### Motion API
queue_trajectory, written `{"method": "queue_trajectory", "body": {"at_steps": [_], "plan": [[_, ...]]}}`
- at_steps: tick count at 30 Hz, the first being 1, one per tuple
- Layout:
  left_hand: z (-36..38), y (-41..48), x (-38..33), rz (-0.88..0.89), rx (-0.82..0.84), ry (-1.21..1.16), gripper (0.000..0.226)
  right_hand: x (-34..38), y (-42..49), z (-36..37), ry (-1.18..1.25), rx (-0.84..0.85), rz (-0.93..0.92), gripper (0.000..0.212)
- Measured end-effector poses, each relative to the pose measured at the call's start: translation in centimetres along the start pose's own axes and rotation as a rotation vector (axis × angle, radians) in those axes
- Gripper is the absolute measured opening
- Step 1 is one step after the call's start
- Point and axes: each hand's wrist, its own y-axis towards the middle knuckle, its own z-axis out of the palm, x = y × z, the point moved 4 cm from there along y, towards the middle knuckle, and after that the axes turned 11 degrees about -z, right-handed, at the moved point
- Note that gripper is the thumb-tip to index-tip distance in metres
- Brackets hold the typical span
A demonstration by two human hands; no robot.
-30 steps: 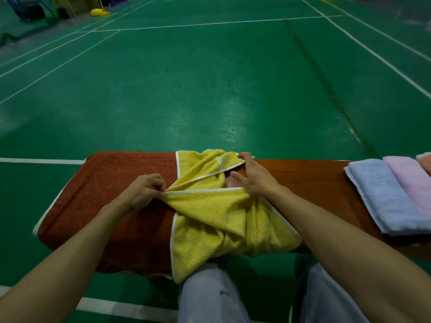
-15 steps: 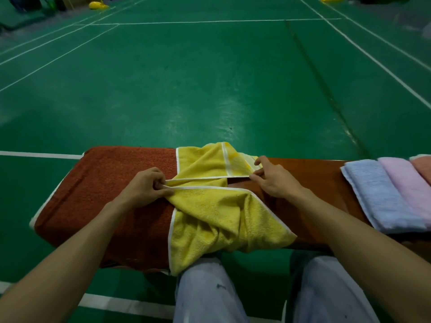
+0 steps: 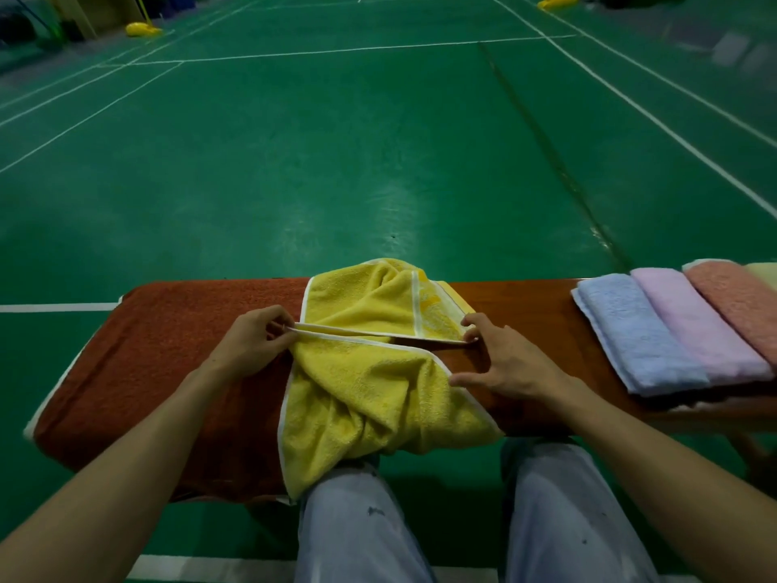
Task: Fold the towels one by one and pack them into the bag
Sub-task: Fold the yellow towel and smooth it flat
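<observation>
**Yellow terry towel held by its white hem across the tabletop**

The green floor [image 3: 336, 140], smooth and a little shiny with thin white lines painted on it, stretches away beyond the yellow towel. Under the yellow towel is a long narrow tabletop [image 3: 525, 313] of glossy reddish-brown wood. A rust-brown towel [image 3: 168, 372] of rough loop cloth with a pale border lies flat to the left of the yellow towel and goes partly under it.

The yellow towel [image 3: 370, 393] itself is soft terry with a white bound hem. It lies crumpled in the middle of the tabletop, in loose diagonal folds. Its near part hangs over the front edge and touches the person's knee, which is in light blue-grey trousers [image 3: 357, 519].

Well to the right of the yellow towel, folded towels lie side by side as flat oblong pads: a pale blue towel [image 3: 639, 334], a lilac towel [image 3: 693, 326] and a salmon towel [image 3: 740, 305].

The left hand [image 3: 252, 347] is at the yellow towel's left side. Its fingers are curled and pinch one end of a straight stretch of hem. The right hand [image 3: 504, 363] is at the right side with its fingers spread. The fingertips are on the other end of that hem and the thumb is apart, at the edge of the near flap. Whether these fingers pinch the hem, I cannot tell.
</observation>
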Motion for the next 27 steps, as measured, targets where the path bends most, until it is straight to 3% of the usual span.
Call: {"method": "queue_trajectory", "body": {"at_steps": [3, 5, 9, 14, 20, 27], "plan": [[0.2, 0.1, -0.1, -0.038, 0.016, 0.016, 0.023, 0.0, -0.7, 0.4, -0.065, 0.043, -0.027, 0.116], [0.2, 0.4, -0.1, -0.036, -0.006, 0.046, 0.025, -0.2, -1.0, 0.6, -0.102, 0.052, -0.035, 0.117], [0.0, 0.6, -0.9, 0.028, -0.09, 0.051, 0.029, -0.2, -0.9, 0.2, -0.069, 0.003, -0.024, 0.103], [-0.5, 1.2, -0.8, -0.018, -0.15, -0.05, 0.027, -1.1, -0.4, -0.3, -0.066, -0.105, -0.016, 0.079], [-0.6, 2.0, -0.3, -0.056, -0.115, -0.076, 0.02, -1.7, 0.8, -0.4, -0.065, -0.194, -0.066, 0.057], [0.1, 2.5, 0.3, -0.077, -0.028, -0.107, 0.024, -2.6, 0.5, -0.2, 0.088, -0.024, -0.045, 0.084]]}}
